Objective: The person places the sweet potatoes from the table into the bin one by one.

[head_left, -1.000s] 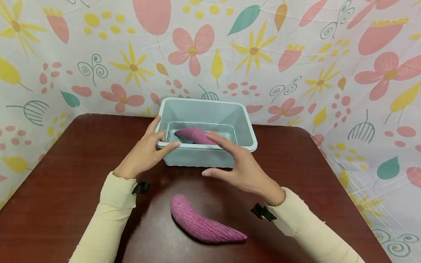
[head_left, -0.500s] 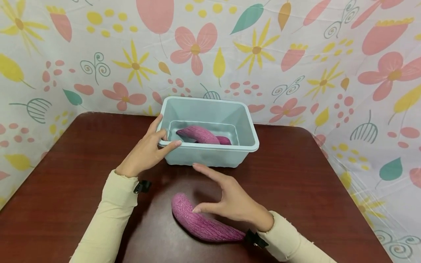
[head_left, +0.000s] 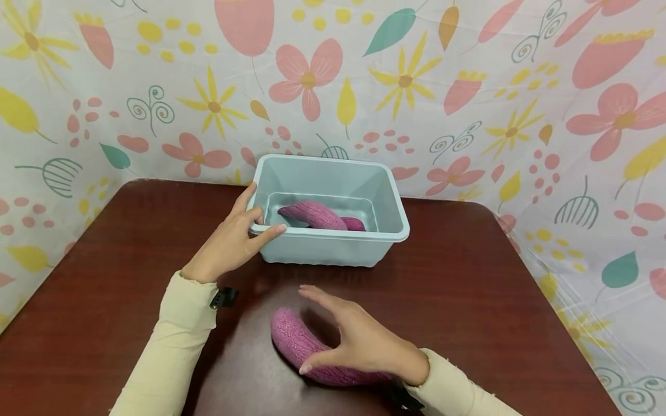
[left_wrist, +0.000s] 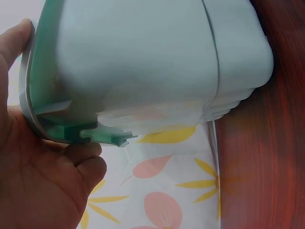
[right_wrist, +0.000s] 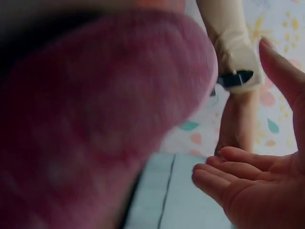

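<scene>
A light blue plastic bin [head_left: 333, 248] stands upright at the table's back. My left hand [head_left: 226, 242] grips its left front corner; in the left wrist view, curled fingers hook under the rim. Inside lie two purple sweet potatoes, one [head_left: 314, 214] resting partly over another [head_left: 355, 223]. A third sweet potato [head_left: 292, 338], curved, grooved and tapering rightward, lies on the table in front. Over it hovers my right hand [head_left: 364, 344], thumb and fingers spread wide, hiding part of it. The right wrist view shows this sweet potato [right_wrist: 109, 109] close and blurred, apart from the fingers [right_wrist: 214, 183].
The dark red-brown wooden table [head_left: 468, 289] extends on both sides of the bin. Behind it hangs a white cloth [head_left: 364, 52] printed with flowers and leaves, close to the bin's back. Black straps [head_left: 224, 297] sit at the cuffs.
My right hand has moved from over the bin's front rim down toward me, to the sweet potato on the table. The left hand keeps its grip on the bin.
</scene>
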`<action>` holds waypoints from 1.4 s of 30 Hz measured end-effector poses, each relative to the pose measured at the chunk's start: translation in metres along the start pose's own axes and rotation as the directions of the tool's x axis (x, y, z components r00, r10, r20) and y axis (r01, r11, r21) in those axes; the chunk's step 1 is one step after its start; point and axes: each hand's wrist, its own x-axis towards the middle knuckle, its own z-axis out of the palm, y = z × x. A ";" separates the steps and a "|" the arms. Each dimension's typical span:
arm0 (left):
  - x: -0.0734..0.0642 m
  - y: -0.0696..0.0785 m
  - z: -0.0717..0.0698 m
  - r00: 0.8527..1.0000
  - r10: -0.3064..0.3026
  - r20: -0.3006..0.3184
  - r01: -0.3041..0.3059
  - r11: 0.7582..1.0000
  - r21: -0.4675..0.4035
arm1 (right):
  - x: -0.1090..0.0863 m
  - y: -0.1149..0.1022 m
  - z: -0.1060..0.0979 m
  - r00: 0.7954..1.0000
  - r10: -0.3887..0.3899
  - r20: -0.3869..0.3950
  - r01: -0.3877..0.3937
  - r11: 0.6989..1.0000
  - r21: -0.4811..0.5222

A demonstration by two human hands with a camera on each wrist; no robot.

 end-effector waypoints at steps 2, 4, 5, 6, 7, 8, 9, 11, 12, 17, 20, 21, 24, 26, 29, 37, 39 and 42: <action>0.000 0.000 0.000 1.000 -0.003 0.000 0.003 1.000 -0.003 | -0.001 -0.001 0.003 0.999 0.016 0.039 -0.016 1.000 0.000; 0.000 0.000 -0.001 1.000 -0.004 0.001 0.004 1.000 0.000 | -0.002 -0.003 0.007 0.997 0.039 0.070 -0.039 0.999 0.000; 0.000 0.000 -0.001 1.000 -0.003 0.002 0.003 1.000 0.002 | -0.003 -0.003 0.008 0.996 0.049 0.080 -0.048 0.999 -0.008; 0.000 0.000 -0.001 1.000 -0.002 0.003 0.002 1.000 0.004 | -0.003 -0.004 0.010 0.994 0.060 0.087 -0.059 0.998 -0.013; 0.000 0.001 -0.001 1.000 0.001 0.002 -0.001 1.000 0.005 | -0.004 -0.004 0.011 0.993 0.069 0.094 -0.068 0.998 -0.018; 0.000 0.001 -0.001 1.000 0.001 0.002 -0.001 1.000 0.005 | -0.005 -0.004 0.013 0.992 0.078 0.100 -0.076 0.997 -0.025; 0.000 0.001 -0.001 1.000 0.003 0.002 -0.003 1.000 0.005 | -0.005 -0.004 0.014 0.991 0.087 0.106 -0.084 0.996 -0.029; 0.000 0.001 -0.001 1.000 0.009 0.003 -0.009 1.000 0.004 | -0.007 -0.005 0.016 0.988 0.104 0.116 -0.100 0.994 -0.042; 0.001 0.001 -0.001 1.000 0.010 0.003 -0.010 1.000 0.002 | -0.007 -0.005 0.017 0.987 0.108 0.119 -0.103 0.994 -0.046; 0.000 0.000 -0.003 1.000 0.006 -0.003 -0.006 1.000 0.004 | -0.006 -0.008 0.019 0.988 0.110 0.111 -0.103 0.993 -0.064; 0.000 -0.001 -0.004 1.000 0.005 -0.005 -0.005 1.000 0.007 | -0.006 -0.008 0.021 0.988 0.117 0.104 -0.111 0.992 -0.060; 0.000 -0.001 -0.003 1.000 0.007 -0.004 -0.007 1.000 0.008 | -0.007 -0.008 0.022 0.987 0.120 0.102 -0.115 0.992 -0.056; 0.001 -0.001 -0.002 1.000 0.014 -0.001 -0.014 1.000 0.008 | -0.008 -0.007 0.023 0.989 0.119 0.088 -0.115 0.992 -0.048; 0.001 -0.001 -0.001 1.000 0.018 0.002 -0.018 1.000 0.007 | -0.008 -0.006 0.025 0.991 0.108 0.075 -0.105 0.994 -0.042; 0.001 0.000 0.000 1.000 0.023 0.011 -0.023 1.000 0.000 | -0.010 -0.005 0.027 0.994 0.090 0.055 -0.089 0.996 -0.032; -0.001 0.000 -0.003 1.000 0.011 -0.002 -0.011 1.000 -0.004 | -0.008 -0.007 0.025 0.998 0.064 0.004 -0.064 0.997 0.053; -0.001 0.000 -0.003 1.000 0.012 0.000 -0.012 1.000 -0.007 | -0.007 -0.007 0.023 0.998 0.057 -0.008 -0.057 0.996 0.071; 0.000 0.001 -0.001 1.000 0.017 0.001 -0.017 1.000 -0.011 | -0.006 -0.008 0.018 0.998 0.034 -0.043 -0.030 0.996 0.087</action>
